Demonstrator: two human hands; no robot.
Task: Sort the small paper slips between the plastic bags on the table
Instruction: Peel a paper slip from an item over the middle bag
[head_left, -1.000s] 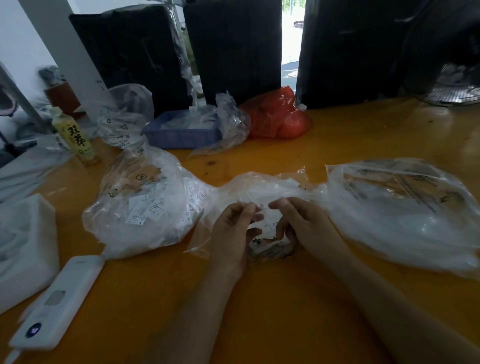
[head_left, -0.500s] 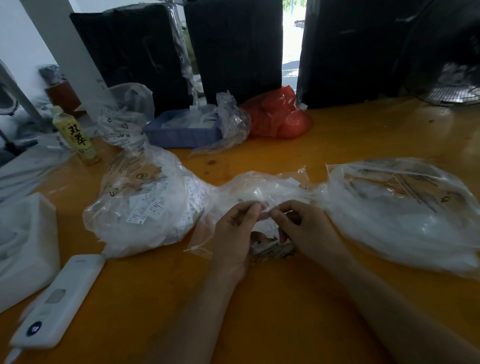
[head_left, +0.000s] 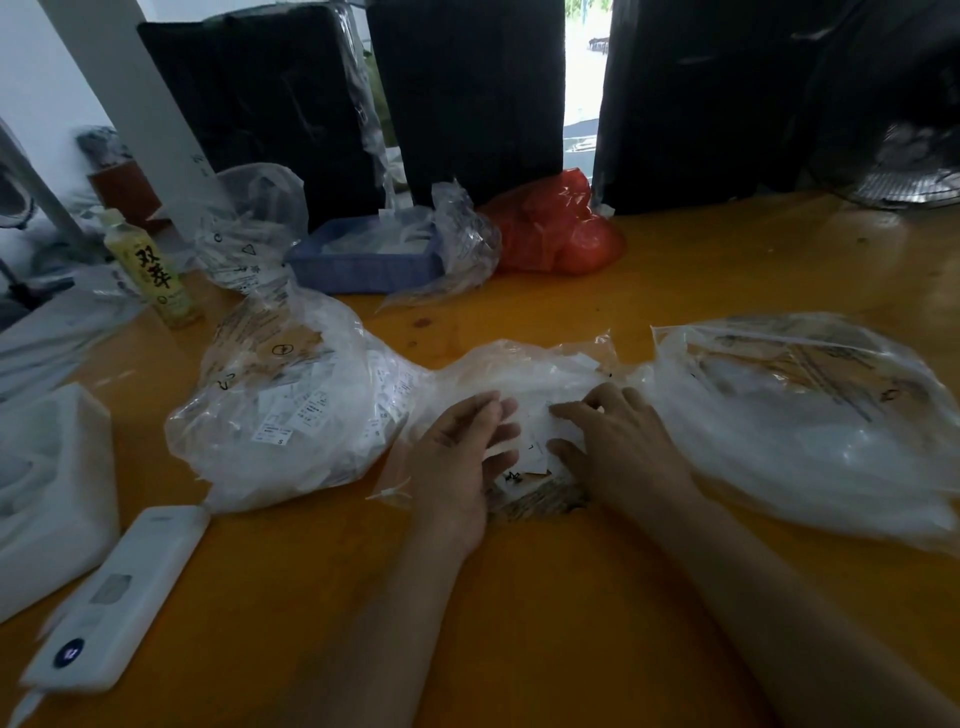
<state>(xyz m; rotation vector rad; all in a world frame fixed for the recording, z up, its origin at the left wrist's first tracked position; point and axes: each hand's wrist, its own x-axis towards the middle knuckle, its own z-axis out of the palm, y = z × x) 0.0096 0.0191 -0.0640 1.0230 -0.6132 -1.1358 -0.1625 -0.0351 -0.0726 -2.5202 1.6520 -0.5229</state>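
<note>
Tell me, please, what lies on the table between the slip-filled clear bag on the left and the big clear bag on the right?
In the head view, a smaller clear bag lies between the left bag and the right bag, with both hands, left hand and right hand, resting on it.

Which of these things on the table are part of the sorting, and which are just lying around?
Part of the job:
- left hand and right hand, on the middle bag
- paper slips between the hands
- left bag, full of slips
- right bag

Just lying about:
- drink bottle
- blue tray
- red bag
- white remote-like device
- white foam block
- fan
</note>
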